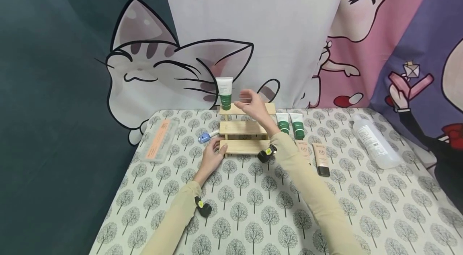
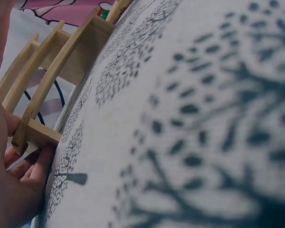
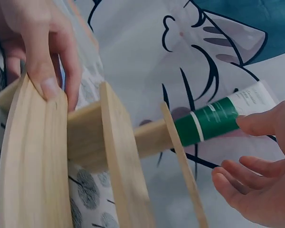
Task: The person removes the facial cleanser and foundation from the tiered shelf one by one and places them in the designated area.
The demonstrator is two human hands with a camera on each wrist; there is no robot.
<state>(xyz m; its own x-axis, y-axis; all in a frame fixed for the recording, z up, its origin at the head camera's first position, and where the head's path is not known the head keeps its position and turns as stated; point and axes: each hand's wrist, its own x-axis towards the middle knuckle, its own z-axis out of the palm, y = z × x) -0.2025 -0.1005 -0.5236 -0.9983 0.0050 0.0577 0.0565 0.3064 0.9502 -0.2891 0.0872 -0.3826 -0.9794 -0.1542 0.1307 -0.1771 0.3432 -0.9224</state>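
A three-tier wooden display rack (image 1: 243, 127) stands near the back of the table. On the left end of its top tier a green-and-white squeeze tube (image 1: 225, 94) stands upright, cap down. My left hand (image 1: 212, 158) grips the left end of the lowest tier; in the right wrist view its thumb (image 3: 48, 88) lies on the board's upper face. Just right of the tube is my right hand (image 1: 253, 106), fingers loosely bent and apart. One fingertip overlaps the tube's white end in the right wrist view, with nothing enclosed by the fingers.
Two more green-and-white tubes (image 1: 298, 125) lie right of the rack, with two beige BB cream tubes (image 1: 320, 156) in front of them. Farther right lies a translucent bottle (image 1: 376, 142). A clear case (image 1: 160, 140) and a small blue-and-white item (image 1: 206, 137) lie to the left.
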